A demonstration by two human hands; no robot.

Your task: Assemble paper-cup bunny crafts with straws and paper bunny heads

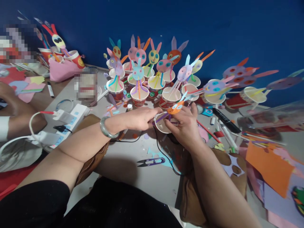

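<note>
My left hand (140,118) and my right hand (186,125) both grip a white paper cup (161,125) held just above the grey table (133,164). An orange paper bunny face (175,108) with pale blue ears sits on the cup's rim, with a purple strip hanging beside it. My right fingers touch the bunny face. A green bangle (106,128) is on my left wrist. Behind the cup stand several finished cups with paper bunnies (139,95) in many colours.
Small snips (152,162) lie on the table near me, by a black cable (163,152). Markers (225,122) and coloured paper sheets (268,166) lie at right. A power strip (71,117) lies at left, beside another person's arm (19,117).
</note>
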